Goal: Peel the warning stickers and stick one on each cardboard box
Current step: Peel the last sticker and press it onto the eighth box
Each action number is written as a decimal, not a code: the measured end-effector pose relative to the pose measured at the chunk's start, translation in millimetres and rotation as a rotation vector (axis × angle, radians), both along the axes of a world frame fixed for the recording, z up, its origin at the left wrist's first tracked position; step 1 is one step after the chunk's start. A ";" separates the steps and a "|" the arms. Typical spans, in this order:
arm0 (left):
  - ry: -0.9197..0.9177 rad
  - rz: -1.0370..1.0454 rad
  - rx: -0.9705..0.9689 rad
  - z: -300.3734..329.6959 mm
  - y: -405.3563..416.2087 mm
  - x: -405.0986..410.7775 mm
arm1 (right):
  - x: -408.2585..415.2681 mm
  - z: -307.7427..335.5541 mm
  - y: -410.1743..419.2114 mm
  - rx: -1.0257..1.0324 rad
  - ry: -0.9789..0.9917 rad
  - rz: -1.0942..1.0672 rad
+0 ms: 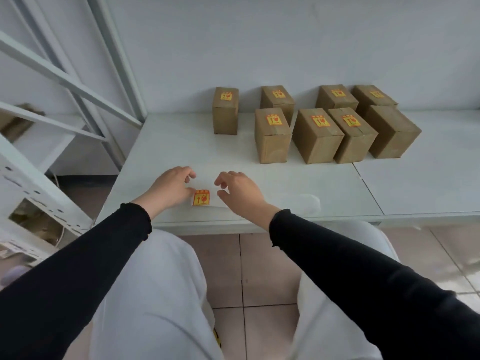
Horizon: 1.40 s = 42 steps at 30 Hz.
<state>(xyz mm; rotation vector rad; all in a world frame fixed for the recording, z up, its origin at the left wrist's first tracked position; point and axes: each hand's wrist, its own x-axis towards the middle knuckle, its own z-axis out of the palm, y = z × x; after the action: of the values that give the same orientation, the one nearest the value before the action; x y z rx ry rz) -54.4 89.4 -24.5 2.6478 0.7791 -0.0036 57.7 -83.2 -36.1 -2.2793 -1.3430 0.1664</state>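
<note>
The boxes are plain brown cardboard; seven carry a yellow sticker with red marks on top, while the far-right near box shows bare brown. The sticker near the table's front edge is yellow with red arrows and a red band along its top. The table is white, the wall pale grey-white. The sleeves are black, the trousers white, the floor tiles pinkish beige. The rack at left is white.

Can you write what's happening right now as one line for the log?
step: peel last sticker | left hand: thumb on sticker | right hand: beside it, holding nothing | boxes: seven stickered, front right box bare
</note>
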 end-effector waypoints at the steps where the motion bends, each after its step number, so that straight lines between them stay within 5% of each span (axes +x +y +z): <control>1: 0.020 0.017 -0.018 -4.7 0.0 -2.3 | -6.7 -5.2 5.5 -0.009 0.015 -0.012; 10: -0.090 0.079 -0.240 -23.9 -1.7 2.9 | -25.3 -30.9 13.5 0.010 0.045 -0.162; 22: -0.281 0.196 -0.966 -17.6 -5.4 -0.7 | -38.3 -37.1 8.8 0.241 0.168 -0.326; 34: -0.324 0.251 -0.977 -16.3 -7.9 4.3 | -37.2 -34.7 2.7 0.264 0.223 -0.359; 42: -0.331 0.284 -0.634 -26.8 4.8 5.2 | -21.3 -26.9 -2.0 0.317 0.402 -0.335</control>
<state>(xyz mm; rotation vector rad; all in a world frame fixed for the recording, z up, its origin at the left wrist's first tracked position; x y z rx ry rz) -49.2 94.2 -51.3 1.8677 0.8574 0.2204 36.4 -85.2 -63.0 -2.0264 -0.7167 0.2606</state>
